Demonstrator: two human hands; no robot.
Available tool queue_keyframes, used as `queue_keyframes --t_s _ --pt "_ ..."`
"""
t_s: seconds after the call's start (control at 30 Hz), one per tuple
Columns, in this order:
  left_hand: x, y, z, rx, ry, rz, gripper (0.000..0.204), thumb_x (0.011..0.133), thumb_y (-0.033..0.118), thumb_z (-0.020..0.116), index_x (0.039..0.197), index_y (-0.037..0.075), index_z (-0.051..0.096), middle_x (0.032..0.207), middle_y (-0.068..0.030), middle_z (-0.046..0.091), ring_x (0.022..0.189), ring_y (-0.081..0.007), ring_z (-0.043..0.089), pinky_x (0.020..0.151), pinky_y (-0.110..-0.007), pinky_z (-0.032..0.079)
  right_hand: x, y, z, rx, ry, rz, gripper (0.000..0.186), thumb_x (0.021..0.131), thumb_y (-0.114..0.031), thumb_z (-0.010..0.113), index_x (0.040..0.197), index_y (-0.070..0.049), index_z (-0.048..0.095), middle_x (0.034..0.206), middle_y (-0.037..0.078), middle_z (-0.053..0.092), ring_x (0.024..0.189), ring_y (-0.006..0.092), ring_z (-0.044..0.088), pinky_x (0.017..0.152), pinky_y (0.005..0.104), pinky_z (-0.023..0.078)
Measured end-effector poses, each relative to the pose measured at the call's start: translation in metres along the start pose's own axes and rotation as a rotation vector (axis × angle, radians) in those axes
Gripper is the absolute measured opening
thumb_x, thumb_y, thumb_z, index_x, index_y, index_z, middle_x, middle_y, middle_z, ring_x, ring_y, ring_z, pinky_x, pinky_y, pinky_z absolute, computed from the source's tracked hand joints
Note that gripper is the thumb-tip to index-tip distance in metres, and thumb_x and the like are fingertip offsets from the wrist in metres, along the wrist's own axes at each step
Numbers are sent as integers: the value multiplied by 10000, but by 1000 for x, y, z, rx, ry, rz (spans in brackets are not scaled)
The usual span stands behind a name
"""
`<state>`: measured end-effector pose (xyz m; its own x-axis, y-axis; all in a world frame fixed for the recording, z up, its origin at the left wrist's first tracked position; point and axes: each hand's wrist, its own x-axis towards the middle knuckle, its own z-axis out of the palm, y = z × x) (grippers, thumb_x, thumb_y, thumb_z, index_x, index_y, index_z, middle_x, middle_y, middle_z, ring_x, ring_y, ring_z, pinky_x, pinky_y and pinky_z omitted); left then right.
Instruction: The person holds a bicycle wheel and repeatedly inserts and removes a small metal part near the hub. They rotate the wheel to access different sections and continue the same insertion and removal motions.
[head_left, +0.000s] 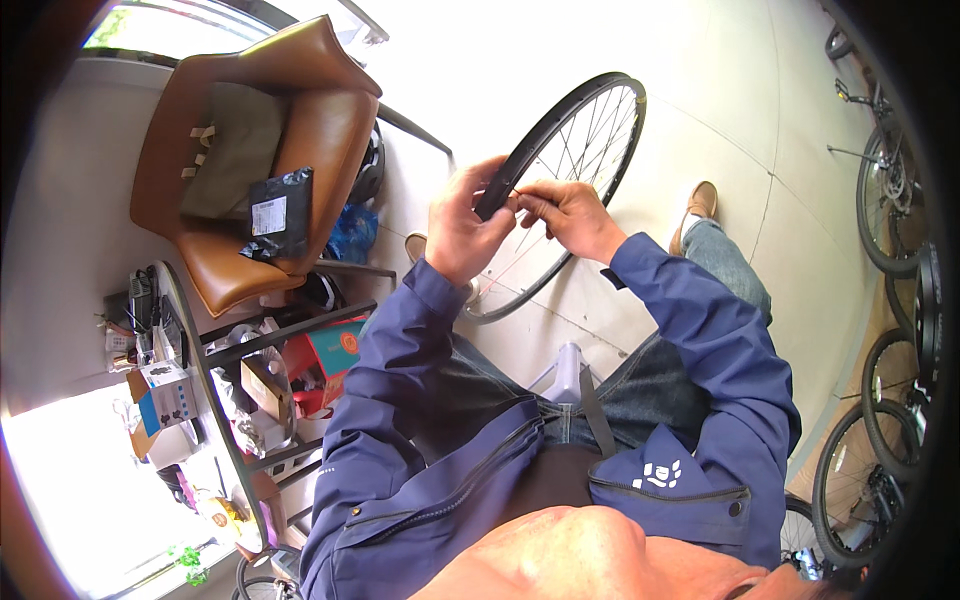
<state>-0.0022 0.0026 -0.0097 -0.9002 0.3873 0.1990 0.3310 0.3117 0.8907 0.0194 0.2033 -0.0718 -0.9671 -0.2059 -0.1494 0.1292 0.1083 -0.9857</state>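
Note:
A black bicycle wheel [537, 137] with thin spokes stands tilted in front of me, and no tyre shows on its rim. My left hand [468, 222] is closed around the near left side of the rim, thumb on the inner side. Just inside the rim, beside the left thumb, my right hand [578, 218] pinches its fingertips together among the spoke ends. What sits between those fingertips is too small to make out. The hub at the wheel's lower left is partly hidden by my left hand and sleeve.
A brown leather chair [335, 110] at the left holds a black plastic package [280, 215]. Nearer stands a dark-framed table [190, 330] with boxes around and beneath it. Several bicycles [885, 200] line the right side. My shoe [702, 200] rests on the pale floor, right of the wheel.

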Motion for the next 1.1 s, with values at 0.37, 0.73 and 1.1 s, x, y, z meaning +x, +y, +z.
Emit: queue_keyframes --t_s 0.37,0.73,1.1 --pt "2 2 2 172 107 86 454 931 -19 762 1383 -14 716 1167 -143 786 1016 -171 783 912 -320 642 -1 3 7 -155 56 -199 173 1098 -156 711 1203 -51 799 1034 104 847 898 188 851 804 309 663" --pt "4 7 3 114 73 51 465 911 12 781 1372 3 722 1166 -185 788 1014 -271 817 920 -365 651 -23 13 25 -414 -122 -403 140 1034 -133 743 1163 -129 795 1049 126 804 934 321 794 851 436 635" --pt "-3 -5 -3 80 44 -6 464 966 -27 763 1422 -27 677 1165 -100 793 1003 -120 737 901 -288 621 -11 -2 5 -94 137 -197 244 1040 -246 815 1155 -38 762 906 107 794 728 197 800 682 338 628"
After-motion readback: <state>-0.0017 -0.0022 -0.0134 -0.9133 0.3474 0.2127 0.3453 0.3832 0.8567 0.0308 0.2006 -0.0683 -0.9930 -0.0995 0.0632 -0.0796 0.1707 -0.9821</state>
